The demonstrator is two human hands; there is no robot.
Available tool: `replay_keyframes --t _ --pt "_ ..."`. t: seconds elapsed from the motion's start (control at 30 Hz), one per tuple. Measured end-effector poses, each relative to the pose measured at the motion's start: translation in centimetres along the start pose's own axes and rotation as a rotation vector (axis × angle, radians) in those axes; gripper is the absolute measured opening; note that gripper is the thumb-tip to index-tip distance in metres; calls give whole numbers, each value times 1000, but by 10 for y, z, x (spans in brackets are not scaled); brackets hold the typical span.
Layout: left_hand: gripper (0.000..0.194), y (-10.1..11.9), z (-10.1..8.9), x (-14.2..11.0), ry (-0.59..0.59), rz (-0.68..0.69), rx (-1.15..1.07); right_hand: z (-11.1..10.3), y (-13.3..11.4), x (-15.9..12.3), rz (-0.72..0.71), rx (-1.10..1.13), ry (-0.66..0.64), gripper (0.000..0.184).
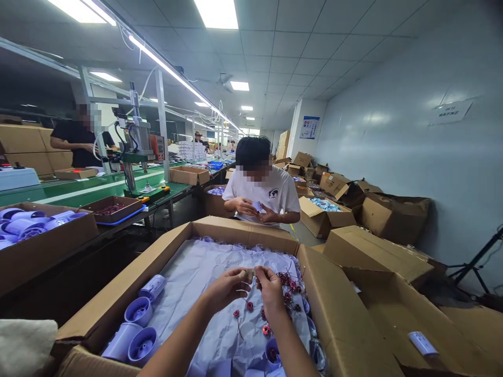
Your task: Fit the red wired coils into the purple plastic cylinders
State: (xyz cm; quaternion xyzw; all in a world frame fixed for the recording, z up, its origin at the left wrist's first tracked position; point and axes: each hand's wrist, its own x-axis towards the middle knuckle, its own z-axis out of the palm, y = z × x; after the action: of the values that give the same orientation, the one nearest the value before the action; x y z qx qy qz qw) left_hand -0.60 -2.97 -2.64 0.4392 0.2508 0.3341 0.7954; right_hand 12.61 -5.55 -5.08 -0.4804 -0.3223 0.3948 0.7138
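My left hand (231, 287) and my right hand (269, 289) meet above the white paper (188, 283) in a large open carton (320, 298). Thumbs and fingertips are pinched together around something small, mostly hidden by the fingers. Small round red-and-black parts with thin wires (266, 330) lie on the paper below and beside my right hand. Several lilac plastic cups (138, 311) lie along the carton's left side, some showing their open ends. Another lilac cup (272, 350) sits below my right wrist with a dark part inside.
Across the carton a person in a white shirt (261, 196) handles a lilac part. At left, a box of lilac housings (47, 243) and a tray of red parts (113, 208) stand by a press (135, 141). Cartons (377, 251) crowd the right; one holds a lilac cylinder (422, 343).
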Motion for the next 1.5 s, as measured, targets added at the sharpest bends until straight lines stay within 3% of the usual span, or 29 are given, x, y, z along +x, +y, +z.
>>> replay_keyframes --t 0.17,0.33,0.6,0.8,0.93,1.1,1.37,1.5 --pt "47 -3 1 0 3 -27 -24 -1 -5 -5 -234 -277 -60 28" --pt "42 -6 5 1 6 -72 16 -1 -5 -9 -357 -417 -170 25" --pt "33 -3 -2 8 111 -37 -20 -11 2 5 -156 -263 -17 36" --pt "34 0 -6 7 104 -26 -20 -14 0 9 -12 -183 -7 42" --pt "40 2 -2 1 57 29 -8 -13 -1 8 12 -157 10 43" --pt "33 6 5 -4 -20 74 48 -10 -5 5 5 -139 45 42" --pt "43 -6 -6 13 164 184 191 -9 -7 3 -94 -240 -5 39" --pt "46 -5 -7 13 182 168 191 -11 -4 5 -75 -216 -10 41"
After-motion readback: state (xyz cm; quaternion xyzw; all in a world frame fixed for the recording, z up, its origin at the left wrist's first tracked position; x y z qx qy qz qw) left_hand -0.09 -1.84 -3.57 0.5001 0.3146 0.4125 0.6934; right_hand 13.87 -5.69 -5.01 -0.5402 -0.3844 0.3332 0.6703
